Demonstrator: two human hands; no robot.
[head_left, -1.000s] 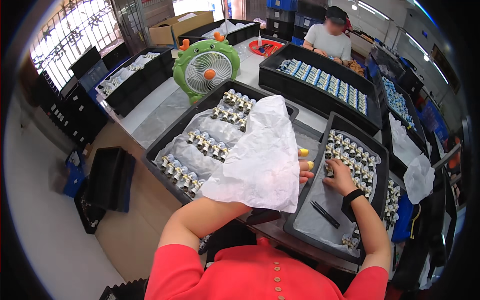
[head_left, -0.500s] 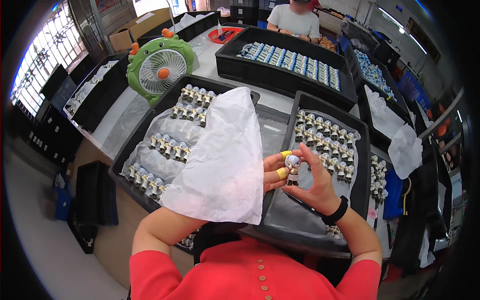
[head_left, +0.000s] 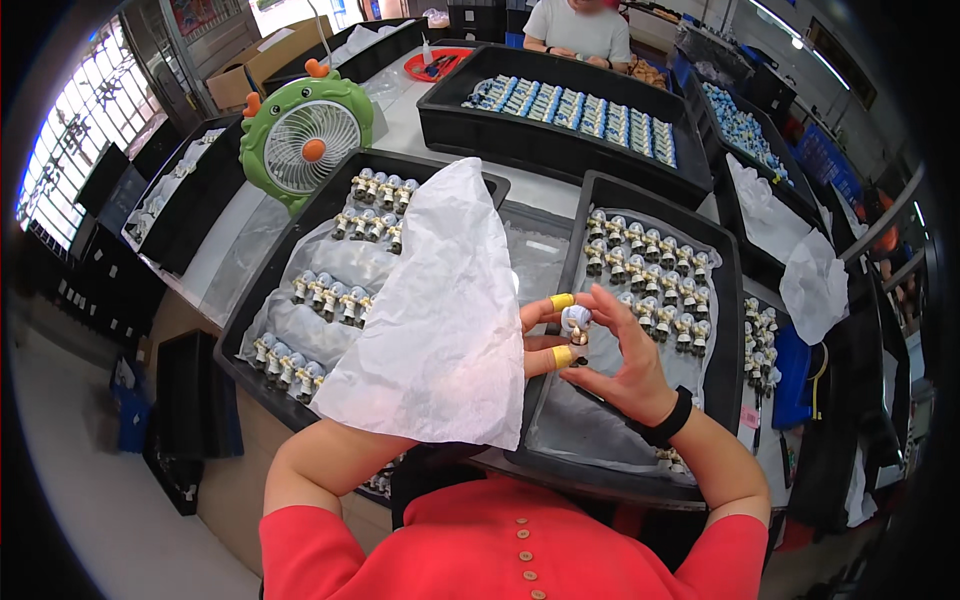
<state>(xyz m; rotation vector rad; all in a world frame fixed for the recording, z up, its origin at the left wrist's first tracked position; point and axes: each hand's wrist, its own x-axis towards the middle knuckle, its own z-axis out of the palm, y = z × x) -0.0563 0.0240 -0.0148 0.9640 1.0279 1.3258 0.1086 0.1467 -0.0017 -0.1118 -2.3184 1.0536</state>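
Observation:
A small figurine (head_left: 576, 322) with a pale blue-white head and dark feet stands upright between the fingers of my left hand (head_left: 541, 340), which has yellow tape round two fingertips. A white sheet of thin paper (head_left: 440, 330) drapes over my left forearm and hides most of that hand. My right hand (head_left: 632, 365), a black band on its wrist, curves round the figurine's right side. Its thumb and forefinger are wide apart, close to the figurine. Both hands hover over the right black tray (head_left: 731, 300), where rows of similar figurines (head_left: 650, 262) lie on a thin liner.
Another black tray (head_left: 236, 335) at left holds spaced rows of figurines on white paper. Behind it stands a green fan (head_left: 313, 140). A large black bin (head_left: 450, 125) with blue-and-white pieces is at the back, where a person (head_left: 577, 30) sits. More figurines (head_left: 761, 345) lie at right.
The figurine has turned slightly between my fingers and shifted a little up and left. My hands keep nearly the same pose. The whole view has shifted slightly.

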